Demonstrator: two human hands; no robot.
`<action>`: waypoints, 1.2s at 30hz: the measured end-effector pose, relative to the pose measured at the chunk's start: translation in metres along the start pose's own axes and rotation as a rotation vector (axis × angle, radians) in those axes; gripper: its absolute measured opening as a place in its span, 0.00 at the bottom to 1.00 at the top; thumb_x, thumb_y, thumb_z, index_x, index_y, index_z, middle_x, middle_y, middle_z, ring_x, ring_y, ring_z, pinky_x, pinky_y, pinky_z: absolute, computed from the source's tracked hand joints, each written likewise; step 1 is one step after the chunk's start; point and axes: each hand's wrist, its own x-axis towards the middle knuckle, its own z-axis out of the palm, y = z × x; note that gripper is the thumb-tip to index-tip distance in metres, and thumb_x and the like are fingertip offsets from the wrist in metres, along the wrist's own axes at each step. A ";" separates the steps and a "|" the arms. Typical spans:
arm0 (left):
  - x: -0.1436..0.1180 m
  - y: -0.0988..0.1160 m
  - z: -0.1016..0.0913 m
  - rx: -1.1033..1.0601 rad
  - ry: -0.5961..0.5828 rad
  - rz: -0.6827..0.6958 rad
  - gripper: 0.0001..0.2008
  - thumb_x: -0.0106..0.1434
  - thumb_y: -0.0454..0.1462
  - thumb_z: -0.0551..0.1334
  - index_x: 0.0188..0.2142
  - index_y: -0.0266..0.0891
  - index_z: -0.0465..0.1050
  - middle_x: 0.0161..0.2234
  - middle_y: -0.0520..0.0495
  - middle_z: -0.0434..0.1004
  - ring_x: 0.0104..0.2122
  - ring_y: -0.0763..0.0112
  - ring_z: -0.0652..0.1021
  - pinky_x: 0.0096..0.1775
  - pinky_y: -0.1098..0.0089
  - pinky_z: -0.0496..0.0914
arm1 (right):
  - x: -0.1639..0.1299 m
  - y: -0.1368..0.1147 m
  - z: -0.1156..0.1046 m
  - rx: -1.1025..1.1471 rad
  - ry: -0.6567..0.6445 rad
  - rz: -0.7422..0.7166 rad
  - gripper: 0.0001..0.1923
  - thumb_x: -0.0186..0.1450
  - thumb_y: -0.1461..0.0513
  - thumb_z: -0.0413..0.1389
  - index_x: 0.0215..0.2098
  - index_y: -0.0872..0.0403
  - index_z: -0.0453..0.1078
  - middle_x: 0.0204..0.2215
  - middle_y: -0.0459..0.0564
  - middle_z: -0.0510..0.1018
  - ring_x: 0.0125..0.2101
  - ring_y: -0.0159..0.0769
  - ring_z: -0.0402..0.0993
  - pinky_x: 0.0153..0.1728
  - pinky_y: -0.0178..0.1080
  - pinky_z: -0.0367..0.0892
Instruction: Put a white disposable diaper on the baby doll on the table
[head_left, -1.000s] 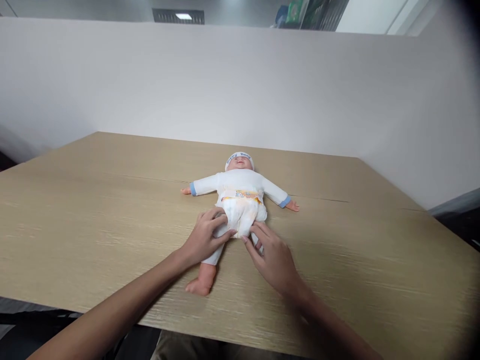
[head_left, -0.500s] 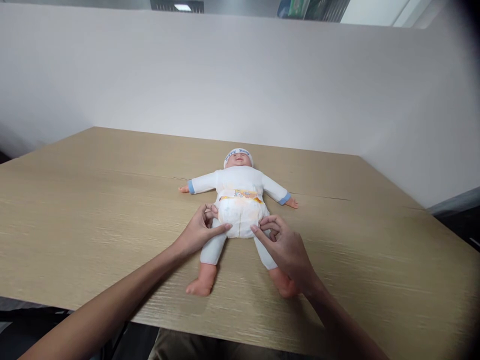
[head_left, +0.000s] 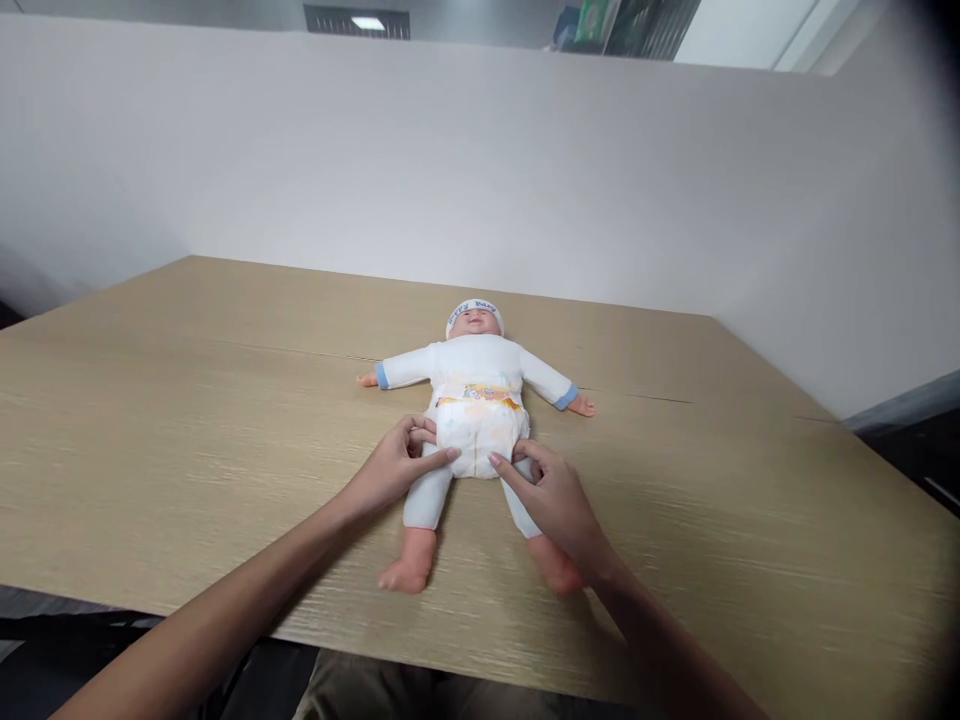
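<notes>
A baby doll [head_left: 475, 362] in a white suit and cap lies on its back on the wooden table [head_left: 187, 400], arms spread, bare feet toward me. It wears a white diaper [head_left: 478, 432] with a yellow printed waistband. My left hand [head_left: 395, 464] pinches the diaper's left leg edge at the doll's hip. On the other side, my right hand [head_left: 551, 495] has its fingertips on the diaper's right leg edge and covers part of that thigh.
A plain white partition wall [head_left: 480, 170] runs behind the table. The table's near edge is just below the doll's feet. Dark floor shows past the table's right corner [head_left: 915, 440].
Both hands have moved from the crotch of the diaper outward to its leg edges at the hips. The doll's right leg, earlier covered, is now in view.
</notes>
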 end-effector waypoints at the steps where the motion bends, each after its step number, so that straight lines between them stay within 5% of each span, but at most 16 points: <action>1: 0.000 0.001 0.000 0.048 -0.010 0.030 0.22 0.61 0.50 0.77 0.46 0.41 0.76 0.42 0.43 0.84 0.37 0.62 0.80 0.36 0.66 0.71 | 0.000 0.001 0.001 0.018 -0.005 0.013 0.19 0.69 0.46 0.60 0.29 0.50 0.72 0.27 0.45 0.76 0.28 0.37 0.67 0.28 0.38 0.59; 6: 0.004 0.014 0.001 0.238 -0.134 0.088 0.19 0.65 0.53 0.73 0.44 0.40 0.85 0.43 0.43 0.87 0.42 0.53 0.82 0.41 0.62 0.73 | -0.001 0.001 0.001 0.075 -0.031 0.002 0.20 0.69 0.46 0.60 0.29 0.51 0.72 0.27 0.44 0.75 0.27 0.36 0.66 0.27 0.37 0.58; 14: 0.017 0.024 -0.016 -0.242 -0.301 -0.158 0.19 0.65 0.50 0.74 0.49 0.41 0.84 0.48 0.39 0.87 0.49 0.52 0.84 0.50 0.57 0.77 | 0.001 0.000 -0.003 0.163 -0.061 0.047 0.21 0.67 0.43 0.63 0.31 0.51 0.74 0.22 0.41 0.68 0.24 0.33 0.60 0.25 0.37 0.54; 18: 0.014 0.021 -0.026 -0.216 -0.296 -0.174 0.18 0.66 0.50 0.74 0.45 0.39 0.83 0.46 0.40 0.86 0.45 0.56 0.83 0.48 0.60 0.76 | -0.003 0.002 -0.006 0.033 0.049 0.000 0.21 0.68 0.43 0.63 0.35 0.51 0.78 0.30 0.46 0.76 0.28 0.36 0.66 0.30 0.39 0.62; 21: 0.005 0.023 -0.028 -0.165 -0.291 -0.147 0.19 0.66 0.49 0.74 0.49 0.39 0.82 0.51 0.41 0.86 0.51 0.56 0.82 0.55 0.60 0.73 | -0.005 0.011 -0.006 -0.027 0.151 -0.084 0.23 0.68 0.41 0.63 0.39 0.52 0.82 0.42 0.53 0.80 0.33 0.39 0.70 0.35 0.42 0.66; 24: -0.003 0.027 -0.034 -0.102 -0.242 -0.084 0.21 0.67 0.48 0.73 0.54 0.40 0.80 0.57 0.41 0.83 0.58 0.56 0.79 0.61 0.59 0.69 | -0.005 0.023 -0.008 0.039 0.085 -0.081 0.25 0.68 0.40 0.62 0.40 0.52 0.83 0.39 0.53 0.79 0.31 0.38 0.70 0.34 0.42 0.67; 28: 0.001 0.025 -0.056 0.203 -0.139 0.051 0.21 0.70 0.48 0.69 0.57 0.41 0.77 0.58 0.40 0.82 0.57 0.56 0.80 0.60 0.56 0.70 | -0.004 0.035 -0.025 0.041 0.006 -0.092 0.22 0.71 0.43 0.59 0.43 0.51 0.82 0.35 0.49 0.78 0.29 0.37 0.69 0.32 0.41 0.66; 32: 0.034 0.023 -0.078 0.762 0.118 0.346 0.21 0.70 0.48 0.67 0.57 0.42 0.74 0.59 0.40 0.79 0.57 0.51 0.75 0.60 0.52 0.67 | 0.016 0.049 -0.054 -0.181 0.223 -0.224 0.16 0.74 0.49 0.57 0.41 0.51 0.79 0.34 0.50 0.79 0.30 0.40 0.71 0.37 0.43 0.69; 36: 0.086 0.028 -0.074 1.198 0.172 0.280 0.29 0.68 0.50 0.68 0.63 0.40 0.69 0.63 0.35 0.75 0.63 0.41 0.69 0.63 0.47 0.62 | 0.073 0.069 -0.069 -0.548 0.341 -0.396 0.18 0.73 0.54 0.55 0.54 0.56 0.77 0.50 0.63 0.81 0.50 0.55 0.74 0.56 0.54 0.68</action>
